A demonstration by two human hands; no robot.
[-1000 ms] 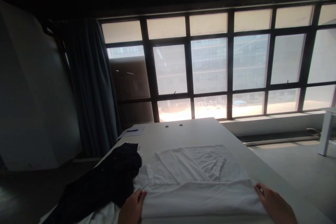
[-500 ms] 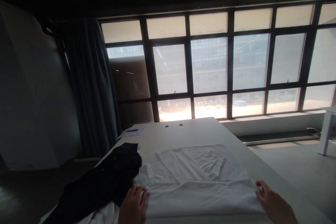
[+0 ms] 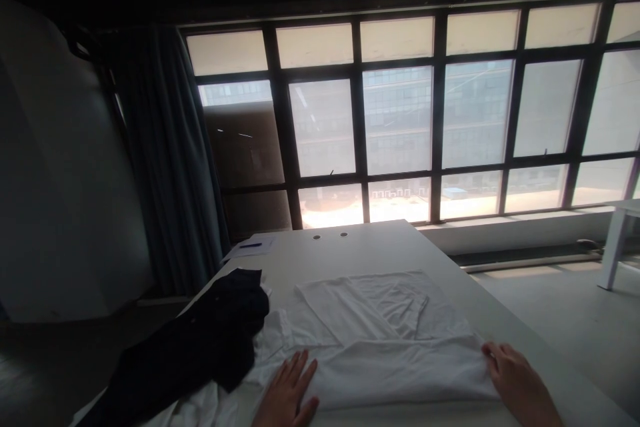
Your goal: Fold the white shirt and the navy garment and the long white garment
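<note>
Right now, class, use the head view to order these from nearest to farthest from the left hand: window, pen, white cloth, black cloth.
1. White cloth: right at the left hand, spreading to its right.
2. Black cloth: close by, on its left.
3. Pen: farther ahead, slightly left.
4. Window: ahead, beyond everything else listed.

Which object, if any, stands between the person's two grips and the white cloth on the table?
Nothing visible does. The left-hand grip lies spread on the near left part of the white cloth, and the right-hand grip is at its right edge. The dark cloth lies farther left on the table, not in between.
</note>
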